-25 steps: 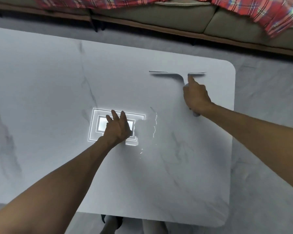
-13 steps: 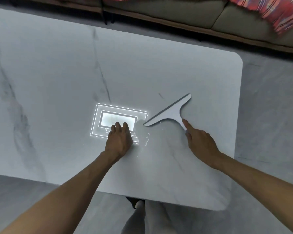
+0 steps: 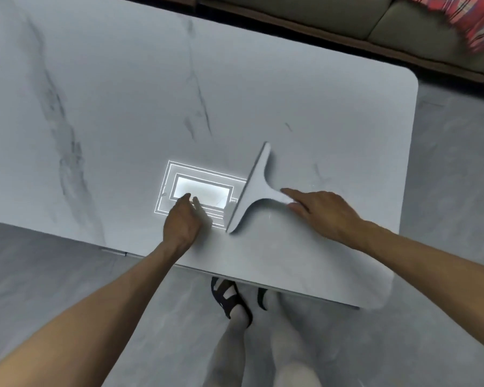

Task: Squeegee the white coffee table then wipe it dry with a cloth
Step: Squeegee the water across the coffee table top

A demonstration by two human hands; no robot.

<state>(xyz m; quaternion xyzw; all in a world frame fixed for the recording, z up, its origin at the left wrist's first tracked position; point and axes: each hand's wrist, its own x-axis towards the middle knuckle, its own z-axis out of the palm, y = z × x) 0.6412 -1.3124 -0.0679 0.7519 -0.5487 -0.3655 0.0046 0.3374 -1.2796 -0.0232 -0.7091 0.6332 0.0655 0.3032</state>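
A white marble-patterned coffee table (image 3: 123,113) fills the upper view. A pale grey T-shaped squeegee (image 3: 253,188) lies blade-down on it near the front edge, its blade running diagonally from upper right to lower left. My right hand (image 3: 322,209) grips its handle, index finger stretched along the neck. My left hand (image 3: 183,222) rests flat on the tabletop just left of the blade, fingers together, over a bright rectangular reflection of a light (image 3: 199,191). No cloth is visible.
A sofa (image 3: 347,20) with a red plaid fabric (image 3: 475,20) runs along the far side of the table. Grey floor surrounds the table. My legs and a black sandal (image 3: 229,297) stand at the table's front edge.
My right hand pulled the squeegee from the far right part of the table toward the front edge, turning the blade from level to steeply diagonal. The left hand stayed planted on the tabletop.
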